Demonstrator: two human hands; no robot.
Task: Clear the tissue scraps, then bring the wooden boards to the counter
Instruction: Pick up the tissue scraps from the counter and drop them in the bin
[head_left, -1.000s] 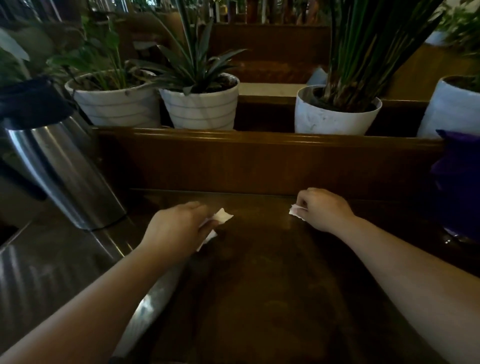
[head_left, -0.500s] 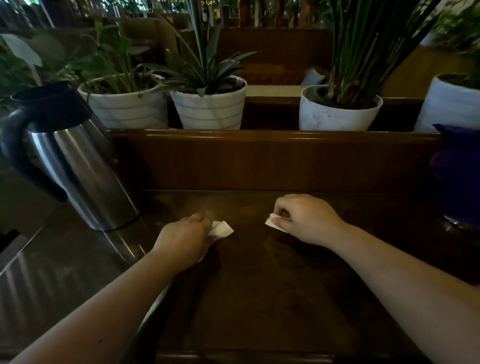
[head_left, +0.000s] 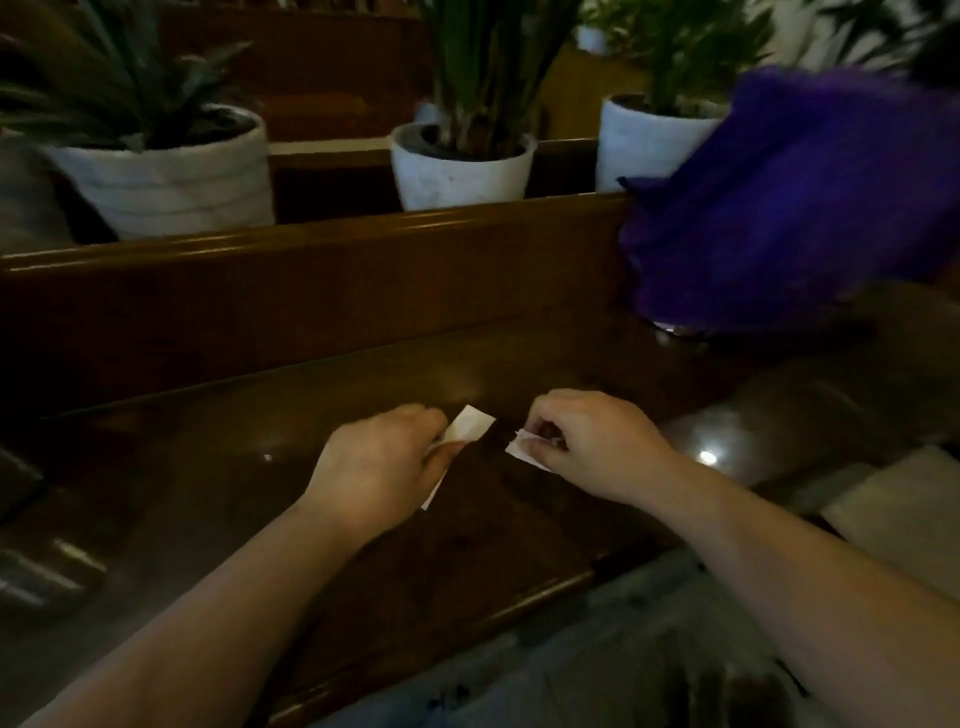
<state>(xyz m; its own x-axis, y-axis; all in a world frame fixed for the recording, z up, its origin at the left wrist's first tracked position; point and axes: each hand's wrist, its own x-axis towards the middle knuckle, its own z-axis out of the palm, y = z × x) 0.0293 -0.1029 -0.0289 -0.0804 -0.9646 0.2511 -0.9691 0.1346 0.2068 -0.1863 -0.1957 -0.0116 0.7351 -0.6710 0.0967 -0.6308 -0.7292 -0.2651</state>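
Observation:
My left hand (head_left: 379, 462) is closed on a white tissue scrap (head_left: 470, 423) that sticks out past the fingers onto the dark wooden table (head_left: 208, 467). My right hand (head_left: 587, 441) pinches a second white tissue scrap (head_left: 522, 451) against the tabletop. The two hands sit close together near the middle of the table, their scraps a short gap apart. A pale flat board-like thing (head_left: 904, 514) lies at the right edge, too dim to identify.
A raised wooden ledge (head_left: 311, 244) runs behind the table, with white plant pots (head_left: 171, 171) (head_left: 457, 171) (head_left: 644, 140) on it. A purple cloth-covered object (head_left: 779, 208) stands at the right. A grey floor (head_left: 597, 675) shows below the table's front edge.
Both hands have drawn together with their scraps. The view has swung right, so the steel kettle has left the frame and the purple object looms larger.

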